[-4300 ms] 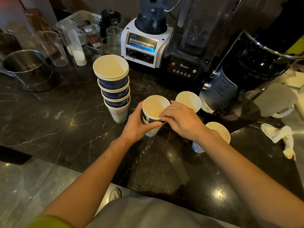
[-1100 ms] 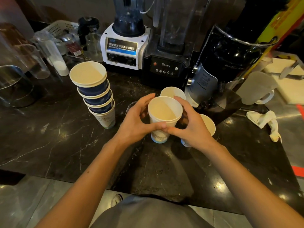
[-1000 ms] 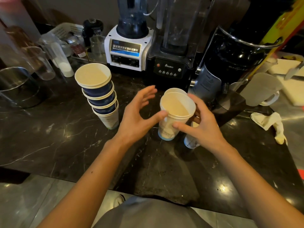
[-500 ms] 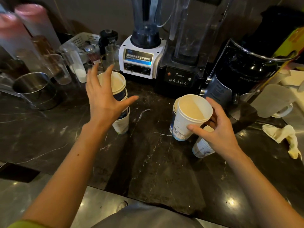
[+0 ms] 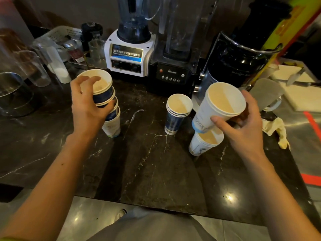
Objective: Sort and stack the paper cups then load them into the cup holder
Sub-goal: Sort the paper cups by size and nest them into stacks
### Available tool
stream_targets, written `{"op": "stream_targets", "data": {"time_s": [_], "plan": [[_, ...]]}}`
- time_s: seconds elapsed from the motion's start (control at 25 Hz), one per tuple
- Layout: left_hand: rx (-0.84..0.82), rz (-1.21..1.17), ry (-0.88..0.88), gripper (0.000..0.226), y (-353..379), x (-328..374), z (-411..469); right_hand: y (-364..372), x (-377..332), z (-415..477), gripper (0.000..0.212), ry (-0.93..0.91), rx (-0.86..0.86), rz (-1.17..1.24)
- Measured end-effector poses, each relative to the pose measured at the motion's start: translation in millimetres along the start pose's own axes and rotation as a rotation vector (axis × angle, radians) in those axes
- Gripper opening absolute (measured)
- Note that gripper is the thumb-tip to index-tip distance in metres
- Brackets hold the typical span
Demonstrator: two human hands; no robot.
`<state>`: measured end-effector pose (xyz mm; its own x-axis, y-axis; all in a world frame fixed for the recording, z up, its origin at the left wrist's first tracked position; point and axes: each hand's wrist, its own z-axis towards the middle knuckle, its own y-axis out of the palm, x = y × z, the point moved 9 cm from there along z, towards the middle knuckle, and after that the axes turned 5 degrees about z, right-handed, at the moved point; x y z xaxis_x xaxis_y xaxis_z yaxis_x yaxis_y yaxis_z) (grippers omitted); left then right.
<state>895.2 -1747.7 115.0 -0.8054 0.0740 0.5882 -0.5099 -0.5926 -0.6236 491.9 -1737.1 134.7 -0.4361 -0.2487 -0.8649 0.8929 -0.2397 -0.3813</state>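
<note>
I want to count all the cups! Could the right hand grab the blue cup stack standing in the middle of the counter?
Probably not right now. The right hand is already full, its grip closed on a white paper cup stack. The blue paper cup stack stands close beside it with nothing between, so once emptied, it likely could.

the left hand [image 5: 86, 108] covers the near side of the loose cup stack [image 5: 106, 101], so how many cups sit in it cannot be counted. the right hand [image 5: 243, 129] hides the far wall of the tilted white cups [image 5: 218, 108], and those cups cover part of the rim of the white cup [image 5: 199, 145] standing under them. print on every cup is too small to read. the label on the white blender [image 5: 128, 54] is blurred. both blender jars are cut off by the top edge. the steel pot [image 5: 12, 94] and the glasses [image 5: 34, 66] run off the left edge. the knife [image 5: 295, 76] is only partly seen.
</note>
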Motion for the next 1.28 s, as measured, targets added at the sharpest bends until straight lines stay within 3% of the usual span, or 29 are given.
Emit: {"op": "stream_targets", "data": {"time_s": [0.2,0.32,0.44,0.72,0.88,1.0,1.28], "plan": [[-0.012,0.010,-0.027,0.066,-1.8,-0.3,1.2,-21.2,14.7,-17.1,0.094,0.050,0.055,-0.071],[-0.011,0.008,-0.021,0.066,-0.2,-2.0,0.8,-8.0,38.1,-22.0,0.099,0.113,-0.068,-0.204],[-0.011,-0.014,-0.040,0.067,1.6,-4.2,-0.8,16.6,67.4,-30.8,0.091,0.144,-0.215,-0.268],[-0.032,-0.022,-0.055,0.080,3.3,-5.8,0.4,23.8,89.5,-38.0,0.095,0.240,-0.282,-0.401],[-0.024,-0.142,-0.132,0.105,3.2,-19.5,-0.2,53.5,36.3,-21.4,0.092,0.096,-0.244,-0.358],[-0.046,-0.333,-0.231,0.116,10.1,-37.1,-5.6,129.1,-26.2,-10.4,0.079,-0.060,-0.385,-0.202],[-0.177,-0.452,-0.298,0.087,27.2,-48.0,-12.5,262.2,-90.3,27.5,0.092,-0.114,-0.667,-0.052]]}}
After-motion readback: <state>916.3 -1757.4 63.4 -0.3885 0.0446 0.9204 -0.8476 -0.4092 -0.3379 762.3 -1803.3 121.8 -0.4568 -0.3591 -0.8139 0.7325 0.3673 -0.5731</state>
